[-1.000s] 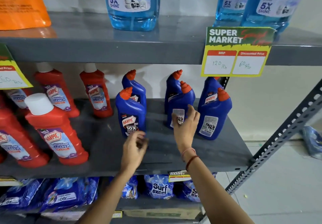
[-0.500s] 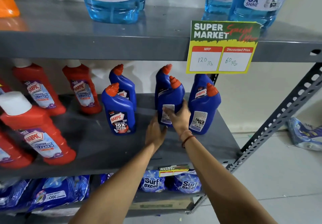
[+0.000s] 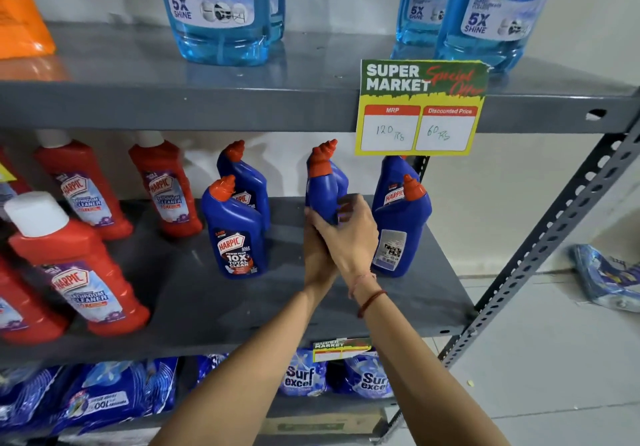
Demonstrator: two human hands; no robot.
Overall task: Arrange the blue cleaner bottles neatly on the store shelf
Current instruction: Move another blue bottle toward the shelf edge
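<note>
Held bottle (image 3: pixel 325 182): blue, orange cap, in the middle of the shelf (image 3: pixel 207 293), roughly midway front to back. Both hands wrap its lower body; only the neck, cap and upper body show above the fingers. Can't tell if its base touches the shelf, hands cover it.

Right hand (image 3: pixel 349 237): closed around the bottle from the front and right, fingers curled over its face. Red thread band on the wrist.
Left hand (image 3: pixel 317 255): closed on the bottle's left side and bottom, tucked under and partly behind the right hand.

Left pair (image 3: pixel 239 230): two blue bottles, one behind the other, front label facing out, clear of the hands.
Right pair (image 3: pixel 401 223): two blue bottles, front one showing its back label, just beside the right hand, near the shelf's right edge.

Red bottles (image 3: pixel 79 272) fill the shelf's left half, upright.

Price tag (image 3: pixel 420 107) hangs off the upper shelf's front edge, above the right pair. Light-blue bottles (image 3: pixel 221 12) stand on that upper shelf. Detergent packs (image 3: pixel 301 376) sit on the shelf below.
</note>
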